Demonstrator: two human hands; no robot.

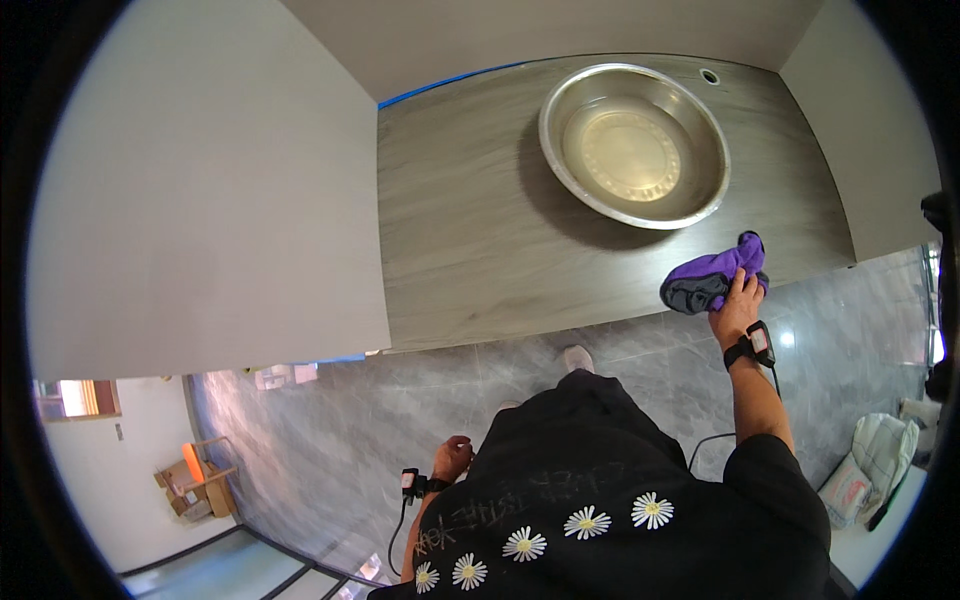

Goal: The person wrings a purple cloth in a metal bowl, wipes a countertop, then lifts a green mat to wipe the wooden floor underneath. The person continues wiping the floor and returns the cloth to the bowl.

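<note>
My right hand rests over a crumpled purple and dark grey cloth, fingers laid across its right side. The cloth lies at the front edge of a wood-grain countertop. Just behind it stands a wide, round metal basin with a shallow layer of clear liquid inside. Low beside my body hangs my left hand, away from the countertop. Its fingers are loosely curled and partly hidden, so its grip is unclear.
Upright grey panels enclose the countertop at left, right and back. A round hole sits near the back right corner. Grey tiled floor lies below. Cardboard is at far left; bags are at lower right.
</note>
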